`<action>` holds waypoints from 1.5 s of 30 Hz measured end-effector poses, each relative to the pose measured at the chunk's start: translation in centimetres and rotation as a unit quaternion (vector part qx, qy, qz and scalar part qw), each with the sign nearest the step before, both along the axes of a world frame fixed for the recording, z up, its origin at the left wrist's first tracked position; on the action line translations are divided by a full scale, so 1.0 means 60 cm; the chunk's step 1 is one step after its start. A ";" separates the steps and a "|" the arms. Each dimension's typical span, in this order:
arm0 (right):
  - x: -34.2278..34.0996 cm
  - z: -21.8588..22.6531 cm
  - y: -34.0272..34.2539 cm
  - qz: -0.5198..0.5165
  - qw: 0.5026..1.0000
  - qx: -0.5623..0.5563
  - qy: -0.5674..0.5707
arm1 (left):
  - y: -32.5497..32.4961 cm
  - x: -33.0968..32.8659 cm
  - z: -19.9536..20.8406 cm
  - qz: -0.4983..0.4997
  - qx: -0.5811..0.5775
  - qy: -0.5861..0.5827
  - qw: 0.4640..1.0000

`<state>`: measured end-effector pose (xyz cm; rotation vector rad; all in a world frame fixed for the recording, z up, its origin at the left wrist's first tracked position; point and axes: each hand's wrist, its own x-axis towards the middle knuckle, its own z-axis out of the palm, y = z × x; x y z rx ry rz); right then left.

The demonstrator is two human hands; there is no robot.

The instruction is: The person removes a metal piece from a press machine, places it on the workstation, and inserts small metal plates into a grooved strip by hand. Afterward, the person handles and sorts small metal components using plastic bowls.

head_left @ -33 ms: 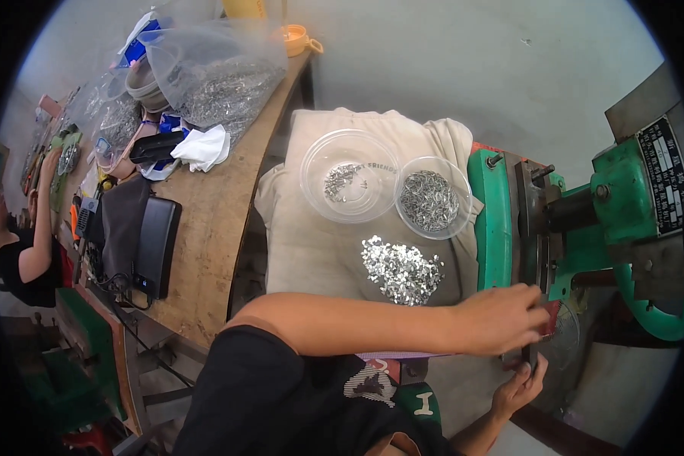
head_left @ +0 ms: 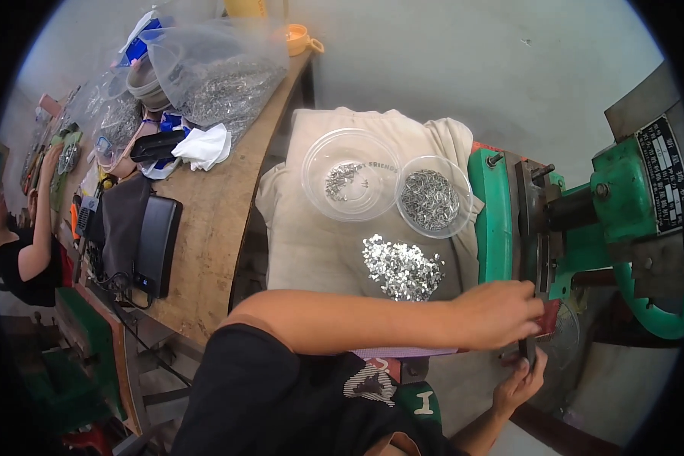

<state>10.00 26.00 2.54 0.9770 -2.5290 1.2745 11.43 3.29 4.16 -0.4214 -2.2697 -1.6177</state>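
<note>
My left arm reaches across to the right, and my left hand (head_left: 501,313) is at the near end of the green press (head_left: 494,220). Its fingers are bent downward and together; what they hold, if anything, is hidden. Below it, my right hand (head_left: 521,384) closes its thumb and fingers on the end of a dark bar (head_left: 528,348). Left of the press, a pile of small shiny metal pieces (head_left: 404,270) lies on a beige cloth (head_left: 289,243). Behind the pile, a clear round tub (head_left: 311,201) holds a few pieces, and a smaller clear tub (head_left: 463,220) holds many thin metal parts.
To the left stands a wooden table (head_left: 213,243) with a black flat case (head_left: 158,247), white tissue (head_left: 205,148) and plastic bags of metal parts (head_left: 228,87). An orange cup (head_left: 298,39) sits at its far corner. Another person (head_left: 34,251) works at the far left.
My left hand has shifted very slightly to the left and away from me. My right hand keeps its grip on the dark bar.
</note>
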 end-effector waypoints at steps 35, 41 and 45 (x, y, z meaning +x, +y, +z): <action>-0.076 0.077 -0.474 0.258 0.964 0.038 -0.052 | -0.386 0.126 0.007 0.307 -0.138 -0.102 0.936; -0.068 0.057 -0.430 0.256 0.950 -0.059 -0.171 | -0.377 0.136 0.012 0.277 -0.010 -0.115 0.954; -0.047 0.053 -0.319 0.223 0.924 -0.071 -0.302 | -0.345 0.170 0.026 0.190 0.089 -0.150 0.966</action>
